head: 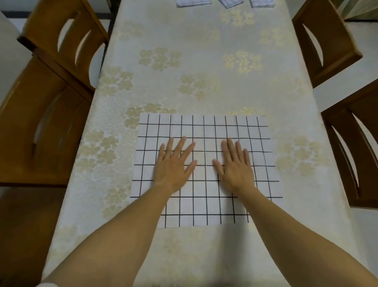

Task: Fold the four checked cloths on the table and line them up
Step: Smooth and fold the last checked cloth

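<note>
A white checked cloth (pixel 204 131) with black grid lines lies spread flat on the near middle of the table. My left hand (pixel 173 163) lies flat on its left half, fingers spread and straight. My right hand (pixel 235 166) lies flat on its right half, fingers straight. Both palms press the cloth down. At the table's far edge three other cloths show partly, cut off by the frame: one at the left (pixel 192 2), one in the middle (pixel 231 3), one at the right (pixel 261 3).
The table (pixel 204 67) carries a pale cover with gold flower prints. Two wooden chairs stand at the left (pixel 57 51) and two at the right (pixel 327 41), close to the table's sides.
</note>
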Tool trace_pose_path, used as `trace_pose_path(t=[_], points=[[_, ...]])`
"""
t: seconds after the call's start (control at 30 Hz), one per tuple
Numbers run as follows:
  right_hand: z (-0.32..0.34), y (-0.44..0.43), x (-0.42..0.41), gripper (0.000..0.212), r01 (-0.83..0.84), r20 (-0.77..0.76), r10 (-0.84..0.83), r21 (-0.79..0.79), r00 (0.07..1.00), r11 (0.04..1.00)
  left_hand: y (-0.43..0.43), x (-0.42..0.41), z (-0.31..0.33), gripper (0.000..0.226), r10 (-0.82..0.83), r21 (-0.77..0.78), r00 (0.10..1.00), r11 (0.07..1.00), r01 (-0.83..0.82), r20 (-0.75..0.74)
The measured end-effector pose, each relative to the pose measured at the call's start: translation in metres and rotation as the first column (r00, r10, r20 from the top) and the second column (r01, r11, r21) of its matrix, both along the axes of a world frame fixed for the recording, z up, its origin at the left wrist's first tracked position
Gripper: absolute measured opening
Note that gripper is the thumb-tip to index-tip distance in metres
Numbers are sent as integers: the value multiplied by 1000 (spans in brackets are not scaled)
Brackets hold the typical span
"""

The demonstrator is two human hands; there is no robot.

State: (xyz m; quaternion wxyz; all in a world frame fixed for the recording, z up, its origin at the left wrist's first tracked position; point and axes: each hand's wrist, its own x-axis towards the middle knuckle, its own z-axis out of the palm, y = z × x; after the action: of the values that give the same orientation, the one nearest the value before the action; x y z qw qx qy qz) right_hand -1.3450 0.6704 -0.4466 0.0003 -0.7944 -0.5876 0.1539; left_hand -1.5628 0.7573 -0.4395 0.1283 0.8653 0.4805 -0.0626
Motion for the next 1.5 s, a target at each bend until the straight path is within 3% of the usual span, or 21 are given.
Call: trace_pose_path(t=[0.17, 0.23, 0.33, 0.4, 0.5, 0.7, 0.8, 0.93, 1.07, 1.2, 1.33, 1.5], points=[[9, -2, 25, 81, 96, -16, -97, -9, 995, 995, 9, -8, 7, 69, 164, -26, 986, 986, -164, -2], [18, 14, 20, 81, 118, -23, -116, 71, 993, 991, 17, 6, 15, 69, 174, 8, 984, 985, -175, 39], [29, 57, -1, 67, -28, -19, 32, 178, 999, 984, 37, 43, 23, 64, 88, -9, 990, 996, -87, 113], [25, 82, -10, 64, -87, -35, 93, 138, 995, 987, 52, 58, 19, 64, 92, -46, 993, 995, -89, 70], [7, 88, 5, 66, -57, -41, 58, 25, 997, 998, 67, 45, 3, 66, 101, -21, 995, 995, -101, -18], [8, 79, 53, 69, -11, 25, 13, -48, 1000, 999, 77, 9, -1, 72, 207, 0, 976, 978, -208, -65], [26, 77, 29, 69, -2, 114, 0, 20, 994, 1000, 67, 17, 16, 70, 234, 26, 972, 972, -233, -16], [44, 40, -41, 64, -82, 24, 79, 238, 997, 968, 7, 30, 40, 64, 122, 64, 985, 989, -131, 122], [17, -15, -75, 63, -65, -28, 68, 105, 997, 992, -42, 0, 18, 61, 59, -32, 998, 998, -60, -4], [4, -42, -50, 64, -87, 5, 88, -22, 996, 996, -38, -35, 3, 63, 41, -8, 998, 999, -42, -41], [14, -52, -22, 70, 57, 36, -54, -80, 998, 995, -41, -56, 9, 66, 145, 2, 987, 989, -146, -74], [24, -49, -79, 66, -40, 25, 38, 87, 999, 995, -72, -28, 23, 67, 31, 27, 996, 999, -34, 85]])
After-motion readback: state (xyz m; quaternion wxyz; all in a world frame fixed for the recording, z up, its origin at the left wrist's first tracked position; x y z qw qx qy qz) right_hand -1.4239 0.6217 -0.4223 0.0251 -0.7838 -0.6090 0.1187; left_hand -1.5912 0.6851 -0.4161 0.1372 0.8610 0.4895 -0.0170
